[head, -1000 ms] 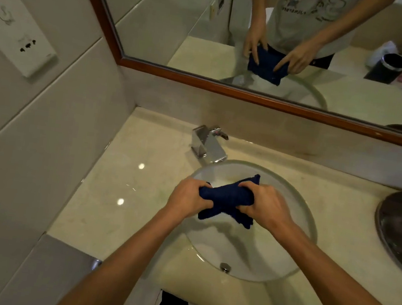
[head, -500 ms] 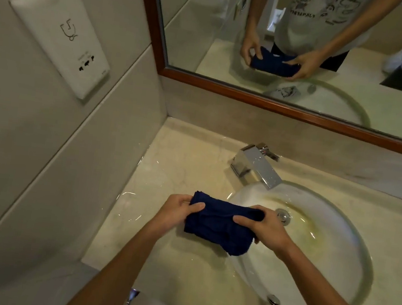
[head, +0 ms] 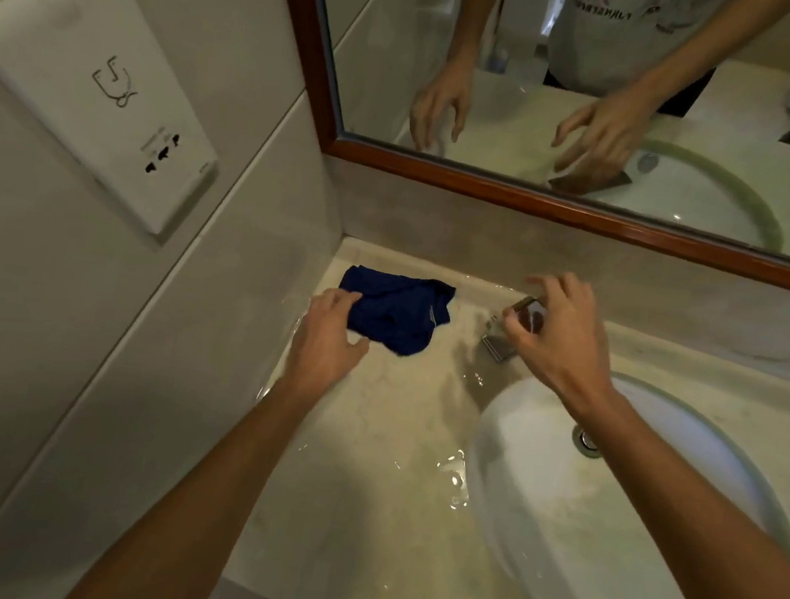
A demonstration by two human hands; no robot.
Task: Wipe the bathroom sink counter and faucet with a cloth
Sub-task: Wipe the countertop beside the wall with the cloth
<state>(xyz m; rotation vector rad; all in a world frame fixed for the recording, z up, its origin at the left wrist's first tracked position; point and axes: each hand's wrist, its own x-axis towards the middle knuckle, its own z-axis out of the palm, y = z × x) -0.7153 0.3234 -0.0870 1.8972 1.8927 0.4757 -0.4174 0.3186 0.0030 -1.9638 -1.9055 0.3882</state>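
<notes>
Meanwhile, a crumpled dark blue cloth [head: 394,311] lies upper centre on the wet beige counter [head: 360,470] | left hand [head: 327,340] rests on its near edge, fingers relaxed | right hand [head: 556,335], fingers spread, touches the chrome faucet [head: 517,325] above the white sink [head: 530,518].

Dim, warm (motion-blurred); edge distortion

Head camera looks steeply down, close over the counter [head: 363,446].
</notes>
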